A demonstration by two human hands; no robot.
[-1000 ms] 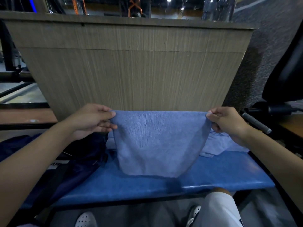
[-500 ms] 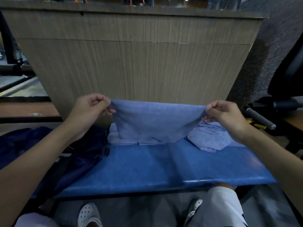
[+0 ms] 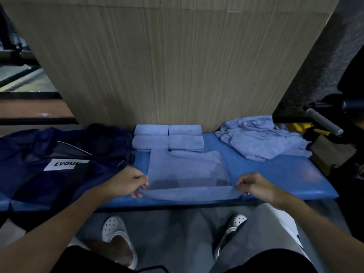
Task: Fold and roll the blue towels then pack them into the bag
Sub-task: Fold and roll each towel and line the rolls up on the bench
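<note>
We pinch the towel [image 3: 187,170] at its 2 near corners, left hand [image 3: 128,182] and right hand [image 3: 256,186] each curled on the cloth. It lies flat on the bench [image 3: 275,178], between and beyond our fingers. Light, soft and limp, it probably folds best gripped by its corners.

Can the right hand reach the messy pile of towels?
Probably yes. Only bare bench lies between the right hand and the messy pile. But that hand pinches a corner of the flat towel, so it would have to let go first.
</note>
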